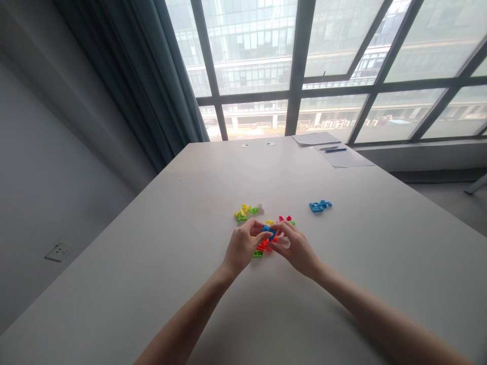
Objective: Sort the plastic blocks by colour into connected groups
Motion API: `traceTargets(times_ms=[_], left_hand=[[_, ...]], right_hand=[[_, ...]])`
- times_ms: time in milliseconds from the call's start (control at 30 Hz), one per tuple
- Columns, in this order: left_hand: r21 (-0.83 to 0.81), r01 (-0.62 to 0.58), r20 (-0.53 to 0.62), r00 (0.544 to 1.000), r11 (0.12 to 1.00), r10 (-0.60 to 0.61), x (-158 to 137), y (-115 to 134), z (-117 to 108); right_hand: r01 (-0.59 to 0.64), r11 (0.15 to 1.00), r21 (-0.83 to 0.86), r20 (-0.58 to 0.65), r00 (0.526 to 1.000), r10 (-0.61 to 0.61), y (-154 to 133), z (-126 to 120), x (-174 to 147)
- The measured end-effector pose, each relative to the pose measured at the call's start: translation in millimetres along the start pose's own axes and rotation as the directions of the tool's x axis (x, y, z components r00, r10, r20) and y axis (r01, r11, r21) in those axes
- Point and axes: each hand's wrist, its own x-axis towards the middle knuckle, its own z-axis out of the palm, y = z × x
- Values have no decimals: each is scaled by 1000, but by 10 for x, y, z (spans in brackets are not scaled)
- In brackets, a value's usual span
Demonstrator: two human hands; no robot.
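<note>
A small blue plastic piece is held between the fingertips of both hands, above a loose pile on the table. My left hand pinches it from the left, and my right hand grips its right side. Orange-red plastic pieces and a green piece lie just below the hands. Behind the fingers show red pieces and a bit of yellow. My fingers hide part of the blue piece and of the pile.
Yellow and green pieces with a whitish one lie beyond my left hand. A blue cluster sits farther right. Papers and pens rest near the table's far right edge, before the windows. A dark curtain hangs left.
</note>
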Motion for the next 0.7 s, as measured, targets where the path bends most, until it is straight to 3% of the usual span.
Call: traceTargets(times_ms=[367, 500, 700], left_hand=[[169, -71, 3, 997, 983, 71, 50, -11, -103], [319, -135, -134, 974, 938, 185, 122, -140, -240], [422, -147, -435, 833, 895, 342, 228, -548, -416]], right_hand=[[20, 999, -25, 6, 1000, -19, 33, -206, 125], [13, 997, -70, 6, 1000, -13, 337, -627, 258], [-205, 950, -236, -220, 963, 153, 1201, -1471, 159]])
